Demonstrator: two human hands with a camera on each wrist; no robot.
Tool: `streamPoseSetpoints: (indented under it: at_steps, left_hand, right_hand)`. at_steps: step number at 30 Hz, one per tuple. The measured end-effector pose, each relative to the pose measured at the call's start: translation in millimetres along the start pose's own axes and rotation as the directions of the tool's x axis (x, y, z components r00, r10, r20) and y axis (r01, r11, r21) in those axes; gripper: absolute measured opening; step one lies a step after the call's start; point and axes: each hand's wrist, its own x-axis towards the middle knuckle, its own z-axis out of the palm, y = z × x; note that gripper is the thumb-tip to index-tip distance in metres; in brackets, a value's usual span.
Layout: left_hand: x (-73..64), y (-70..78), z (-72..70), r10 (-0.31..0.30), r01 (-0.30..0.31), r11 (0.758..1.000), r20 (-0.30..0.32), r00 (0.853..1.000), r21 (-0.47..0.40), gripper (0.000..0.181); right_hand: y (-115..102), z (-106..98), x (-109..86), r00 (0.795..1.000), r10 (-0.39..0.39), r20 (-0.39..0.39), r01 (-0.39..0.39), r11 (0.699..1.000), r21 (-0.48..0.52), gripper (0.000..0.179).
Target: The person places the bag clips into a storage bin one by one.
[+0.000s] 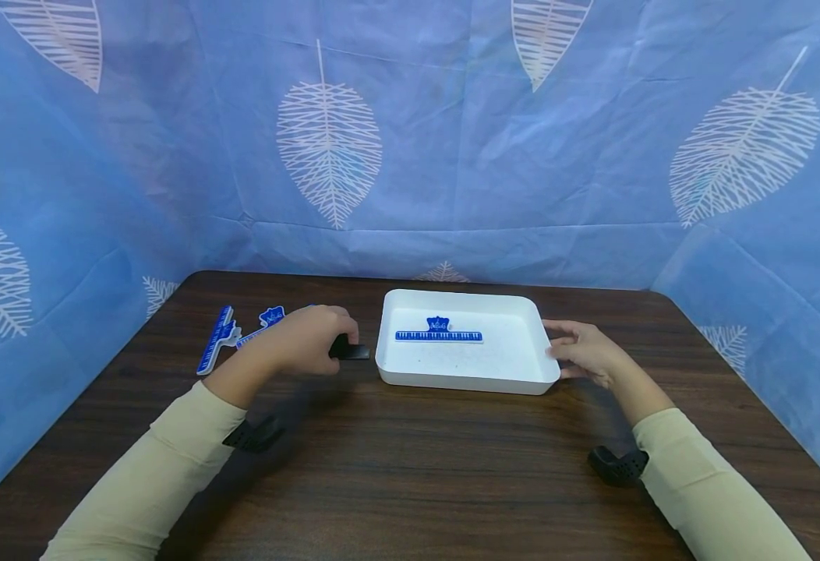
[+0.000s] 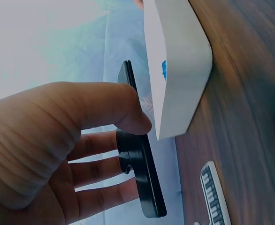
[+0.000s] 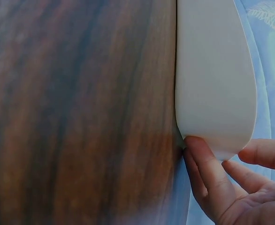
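black clip (image 2: pixel 150 192), pinched by left hand (image 1: pixel 309 339) | white rectangular tray (image 1: pixel 462 382), right hand (image 1: pixel 588 352) touching its end | blue-white clip (image 1: pixel 439 336) inside

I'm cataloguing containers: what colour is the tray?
The tray is white, shown best in the head view.

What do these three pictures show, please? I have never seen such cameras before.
There is no machine here, only a person's two bare hands. The wide picture comes from a camera worn on the head; the two close ones come from a camera on each wrist, so they look turned sideways. On the dark table is a white tray with one blue-and-white clip inside. At least two more blue clips lie left of it. The left hand holds a black clip-like object; the right hand touches the tray's right end.
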Motion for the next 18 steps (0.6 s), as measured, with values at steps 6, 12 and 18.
streamPoseSetpoints:
  at_steps: [6, 12, 18]
  left_hand:
    - [11.3, 8.7, -1.6, 0.051, -0.050, 0.999, -0.028, 0.998, 0.021, 0.027]
    - [25.8, 16.1, -4.4, 0.094, -0.092, 0.994, -0.035, 0.995, 0.058, 0.026]
    - [37.4, 24.2, -8.7, 0.109, -0.108, 0.992, -0.024, 0.994, 0.059, 0.025]
  right_hand:
    - [-1, 1, -1.1, 1.000, -0.010, 0.013, 0.010, 1.000, -0.014, 0.068]
    - [-2, 1, -2.6, 1.000, -0.007, 0.004, 0.007, 1.000, -0.027, 0.068]
    - [-1, 0, -2.4, 1.000, -0.004, -0.004, 0.004, 1.000, -0.014, 0.068]
